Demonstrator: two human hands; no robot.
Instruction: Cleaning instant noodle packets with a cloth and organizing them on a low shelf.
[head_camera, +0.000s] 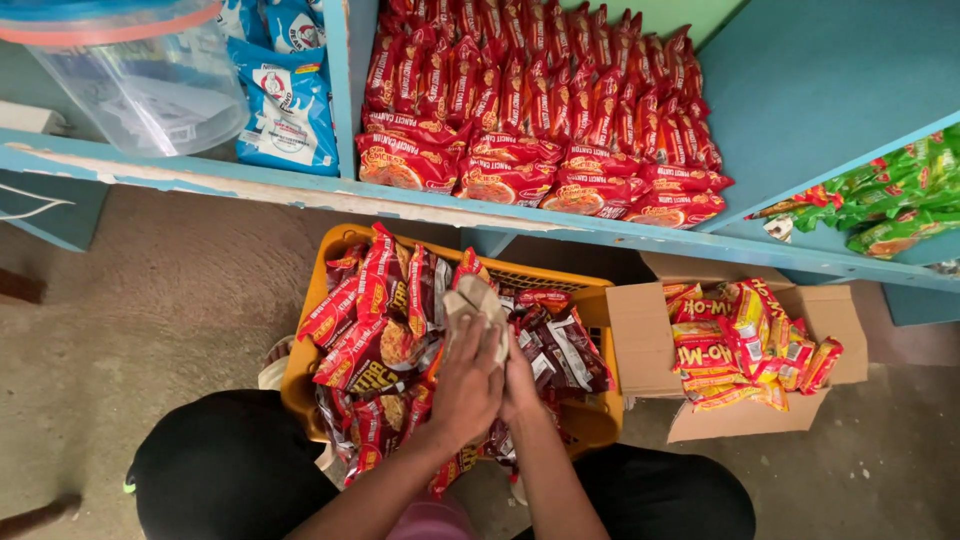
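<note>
I have both hands together over the yellow basket (598, 415): the left hand (466, 385) is closed around a pale folded packet (478, 303), and the right hand (519, 385) presses against it from the side, its own hold on the packet hidden. The packet sits just above the heaped red snack packs (372, 322), its long axis running away from me toward the blue shelf (300, 185), top end pointing at it. I judge it could slip and disappear among the loose packs, since only its lower end is held.
</note>
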